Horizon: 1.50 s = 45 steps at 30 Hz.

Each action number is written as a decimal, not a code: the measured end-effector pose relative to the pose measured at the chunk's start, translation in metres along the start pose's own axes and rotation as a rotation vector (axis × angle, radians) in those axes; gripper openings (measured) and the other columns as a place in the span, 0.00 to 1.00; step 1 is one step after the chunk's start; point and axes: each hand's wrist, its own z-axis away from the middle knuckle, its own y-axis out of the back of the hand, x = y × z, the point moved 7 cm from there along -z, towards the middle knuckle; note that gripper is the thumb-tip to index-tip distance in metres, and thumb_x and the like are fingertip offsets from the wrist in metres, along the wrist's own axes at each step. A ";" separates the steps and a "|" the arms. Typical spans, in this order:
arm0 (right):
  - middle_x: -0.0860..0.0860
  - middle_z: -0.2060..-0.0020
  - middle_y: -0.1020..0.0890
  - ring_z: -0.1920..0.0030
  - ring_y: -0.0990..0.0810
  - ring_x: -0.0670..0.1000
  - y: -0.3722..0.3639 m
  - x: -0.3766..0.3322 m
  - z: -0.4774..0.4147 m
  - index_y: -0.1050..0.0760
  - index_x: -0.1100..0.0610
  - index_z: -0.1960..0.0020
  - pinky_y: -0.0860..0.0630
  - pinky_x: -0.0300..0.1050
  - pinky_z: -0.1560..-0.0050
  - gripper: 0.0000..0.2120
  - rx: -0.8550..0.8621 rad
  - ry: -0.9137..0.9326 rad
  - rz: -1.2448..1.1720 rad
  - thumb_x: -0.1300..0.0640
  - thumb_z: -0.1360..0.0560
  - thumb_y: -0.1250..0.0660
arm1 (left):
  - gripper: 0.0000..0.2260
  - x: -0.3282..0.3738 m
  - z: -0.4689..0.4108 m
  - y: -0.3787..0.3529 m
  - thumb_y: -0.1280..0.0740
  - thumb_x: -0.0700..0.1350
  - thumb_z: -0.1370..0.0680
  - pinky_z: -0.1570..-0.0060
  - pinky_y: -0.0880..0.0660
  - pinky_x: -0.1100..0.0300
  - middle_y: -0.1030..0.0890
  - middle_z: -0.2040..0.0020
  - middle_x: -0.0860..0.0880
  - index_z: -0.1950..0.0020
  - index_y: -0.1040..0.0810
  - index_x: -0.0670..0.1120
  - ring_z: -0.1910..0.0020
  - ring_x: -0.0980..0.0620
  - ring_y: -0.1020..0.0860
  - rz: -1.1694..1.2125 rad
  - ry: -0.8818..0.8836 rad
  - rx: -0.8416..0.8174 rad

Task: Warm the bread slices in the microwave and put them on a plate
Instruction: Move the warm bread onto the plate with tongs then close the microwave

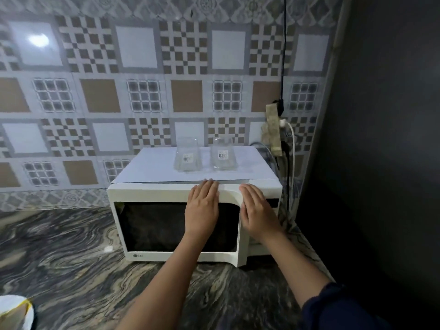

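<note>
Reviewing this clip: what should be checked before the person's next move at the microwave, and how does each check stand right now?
1. Hands free: left hand and right hand lie flat on the microwave door, holding nothing. Ok.
2. Door latched: its right edge seems to stand slightly proud. Cannot tell.
3. Bread inside: the door window is dark. Cannot tell.
4. Glasses secure: left glass and right glass stand on the microwave top, back from its front edge. Ok.
5. Plate ready: only a cropped white object shows at the lower left corner. Cannot tell.
</note>
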 end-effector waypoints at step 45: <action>0.55 0.36 0.31 0.38 0.33 0.55 -0.010 0.079 -0.028 0.35 0.60 0.34 0.40 0.47 0.38 0.33 -0.153 -0.046 0.215 0.35 0.26 0.44 | 0.12 0.040 0.047 -0.098 0.39 0.44 0.20 0.74 0.38 0.68 0.32 0.70 0.55 0.63 0.35 0.47 0.72 0.58 0.34 0.548 0.455 -0.166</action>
